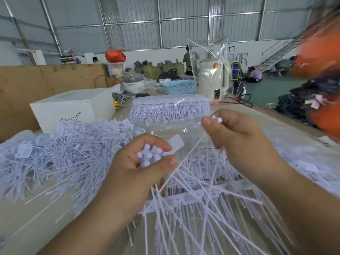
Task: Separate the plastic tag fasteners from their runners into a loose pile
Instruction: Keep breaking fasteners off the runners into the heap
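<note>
While my left hand [147,162] is curled around a bundle of fasteners [150,156], heads up and stems fanning down, my right hand [237,137] pinches one fastener head [217,119] between thumb and forefinger, its stem trailing downward. Both hover over runner strips [202,196] on the tabletop [27,223]. Loose pile [60,150] sits left; bagged fasteners [171,109] and a white box [73,107] behind. Tabletop edge runs off right.

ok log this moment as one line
left hand grips bunch of fasteners | right hand pinches fastener head | loose pile at left | task ongoing
</note>
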The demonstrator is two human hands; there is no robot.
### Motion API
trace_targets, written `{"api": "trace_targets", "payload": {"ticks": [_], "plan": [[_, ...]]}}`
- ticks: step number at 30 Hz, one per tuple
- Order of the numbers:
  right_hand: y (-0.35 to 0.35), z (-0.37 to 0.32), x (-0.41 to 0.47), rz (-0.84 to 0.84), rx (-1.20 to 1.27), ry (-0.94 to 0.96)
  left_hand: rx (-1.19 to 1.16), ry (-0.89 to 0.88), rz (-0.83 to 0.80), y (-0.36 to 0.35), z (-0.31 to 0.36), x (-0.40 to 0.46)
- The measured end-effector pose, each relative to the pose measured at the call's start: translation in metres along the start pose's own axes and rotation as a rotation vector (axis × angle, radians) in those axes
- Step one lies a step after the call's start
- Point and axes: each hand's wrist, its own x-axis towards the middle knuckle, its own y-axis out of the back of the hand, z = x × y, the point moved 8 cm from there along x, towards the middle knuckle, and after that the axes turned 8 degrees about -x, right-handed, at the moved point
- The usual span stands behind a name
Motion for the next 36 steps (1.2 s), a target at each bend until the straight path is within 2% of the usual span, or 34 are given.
{"api": "trace_targets", "payload": {"ticks": [5,8,17,22,24,27,30,36], "plan": [[-0.04,-0.005,-0.018,-0.464,0.012,0.043,0.108,0.064,-0.147,-0.015,-0.005,-0.003],[-0.053,0.0,-0.026,-0.596,-0.066,-0.003,0.142,0.101,-0.22,-0.015,-0.008,-0.004],[-0.06,0.007,-0.031,-0.723,-0.034,-0.114,0.124,0.197,-0.326,-0.021,-0.016,-0.007],[-0.067,0.007,-0.037,-0.79,-0.18,-0.087,0.22,0.362,-0.596,-0.029,-0.02,-0.019],[-0.069,0.008,-0.038,-0.795,-0.189,-0.081,0.274,0.402,-0.636,-0.028,-0.023,-0.023],[-0.07,0.008,-0.038,-0.781,-0.19,-0.065,0.264,0.426,-0.649,-0.029,-0.023,-0.024],[-0.07,0.006,-0.037,-0.745,-0.149,-0.037,0.222,0.359,-0.649,-0.032,-0.019,-0.021],[-0.051,0.015,-0.027,-0.75,-0.192,-0.115,0.156,0.24,-0.455,-0.023,-0.014,-0.008]]}}
